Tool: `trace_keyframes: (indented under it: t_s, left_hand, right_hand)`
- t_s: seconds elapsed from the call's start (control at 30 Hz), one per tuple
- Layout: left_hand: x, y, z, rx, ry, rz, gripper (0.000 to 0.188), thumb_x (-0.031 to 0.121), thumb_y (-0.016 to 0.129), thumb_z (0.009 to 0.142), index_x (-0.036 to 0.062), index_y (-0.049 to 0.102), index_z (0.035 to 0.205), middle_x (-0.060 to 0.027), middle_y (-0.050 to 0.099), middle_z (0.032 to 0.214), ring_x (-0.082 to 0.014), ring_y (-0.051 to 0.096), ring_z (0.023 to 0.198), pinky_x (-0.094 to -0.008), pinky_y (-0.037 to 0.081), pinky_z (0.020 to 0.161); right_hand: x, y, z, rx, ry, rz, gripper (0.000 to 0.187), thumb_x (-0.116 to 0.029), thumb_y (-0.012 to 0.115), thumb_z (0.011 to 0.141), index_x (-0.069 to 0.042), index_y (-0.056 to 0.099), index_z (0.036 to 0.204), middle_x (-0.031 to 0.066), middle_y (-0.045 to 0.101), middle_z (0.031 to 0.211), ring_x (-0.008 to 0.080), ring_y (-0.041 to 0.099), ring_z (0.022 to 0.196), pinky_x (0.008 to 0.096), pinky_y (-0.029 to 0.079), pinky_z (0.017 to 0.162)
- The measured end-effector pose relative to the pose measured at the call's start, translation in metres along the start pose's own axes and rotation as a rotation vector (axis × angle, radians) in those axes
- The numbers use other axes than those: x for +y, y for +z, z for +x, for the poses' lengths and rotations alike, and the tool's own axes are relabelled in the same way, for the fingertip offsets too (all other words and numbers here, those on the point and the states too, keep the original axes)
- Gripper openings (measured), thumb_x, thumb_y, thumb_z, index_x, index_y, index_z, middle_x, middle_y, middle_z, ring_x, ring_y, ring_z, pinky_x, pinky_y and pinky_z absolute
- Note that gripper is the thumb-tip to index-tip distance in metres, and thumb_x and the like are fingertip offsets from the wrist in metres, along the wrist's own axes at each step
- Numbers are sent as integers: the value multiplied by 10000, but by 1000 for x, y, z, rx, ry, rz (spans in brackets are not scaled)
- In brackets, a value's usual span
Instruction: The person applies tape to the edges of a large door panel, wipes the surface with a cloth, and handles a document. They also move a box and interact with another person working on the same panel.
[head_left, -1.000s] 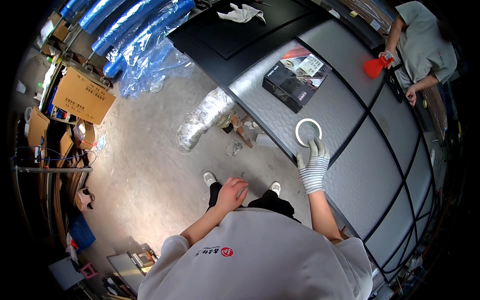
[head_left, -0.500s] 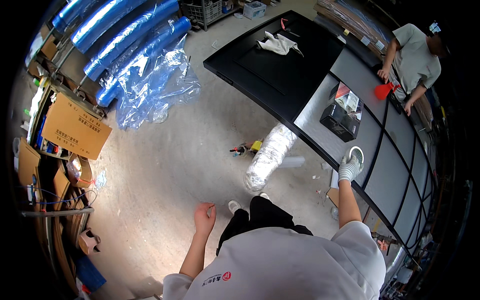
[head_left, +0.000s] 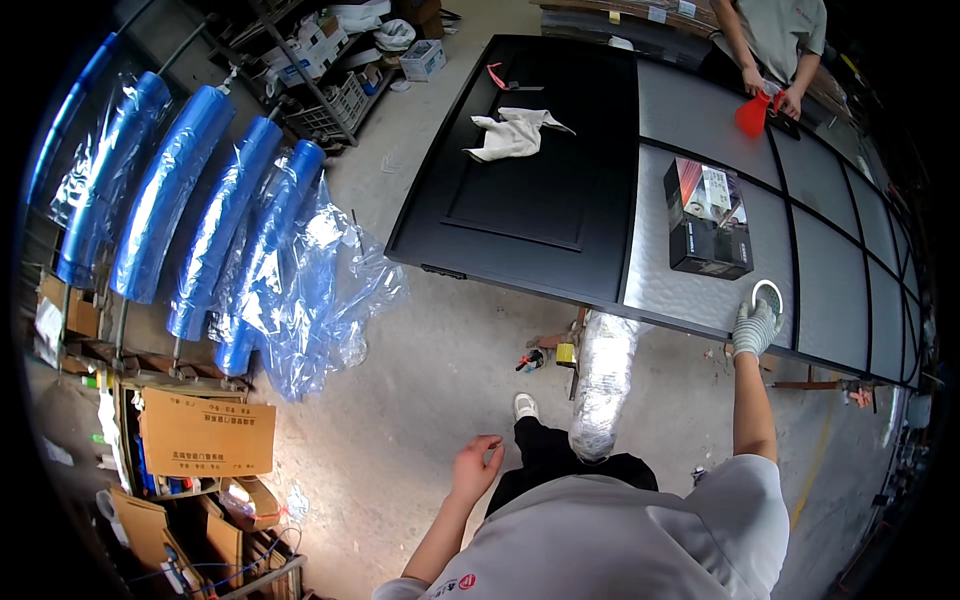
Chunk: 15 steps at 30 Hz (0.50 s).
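Right hand: gloved right hand (head_left: 755, 326), arm stretched straight out to the far right, fingers curled over the near rim of the white tape roll (head_left: 767, 297).
Tape roll: flat on the grey panel (head_left: 700, 120), just near of the black box (head_left: 708, 218).
Left hand: bare left hand (head_left: 476, 467) hanging low beside the hip, fingers loosely open, holding nothing.
Far end: white cloth (head_left: 512, 134) on the black door (head_left: 540, 190).

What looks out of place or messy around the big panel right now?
A crumpled white rag lies loose on the black door panel. Small tools are scattered on the floor under its edge. The gloved right hand rests on a white tape roll; the bare left hand is empty.
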<state>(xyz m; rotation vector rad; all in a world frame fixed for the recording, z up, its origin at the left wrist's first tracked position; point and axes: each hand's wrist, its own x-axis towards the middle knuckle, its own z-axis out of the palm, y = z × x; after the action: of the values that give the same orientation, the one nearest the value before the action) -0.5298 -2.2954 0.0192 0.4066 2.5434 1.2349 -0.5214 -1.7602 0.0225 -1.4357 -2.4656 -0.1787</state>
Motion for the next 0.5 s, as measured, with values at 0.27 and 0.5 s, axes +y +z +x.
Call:
trace_keyframes:
  t_s: [0.27,0.5]
  left_hand:
    - [36,-25,119,-270,4,-208,463,99,597,855,0,410,1267,-96,596,1089,-150,620,850,-283,509,736]
    - [117,14,243,-667,5,-528,628,199,588,888,12,241,1376,-153,442,1300,-210,552,1066,-311,456,877]
  right_hand:
    - [6,-4,9,-19,119,37,340,-294,652,765,-64,633,1016,120,617,951,254,575,977,422,251,1071]
    - [52,64,45,133,578,844,432,-296,613,841,-33,550,1178,165,616,1090,289,578,991,345,416,910]
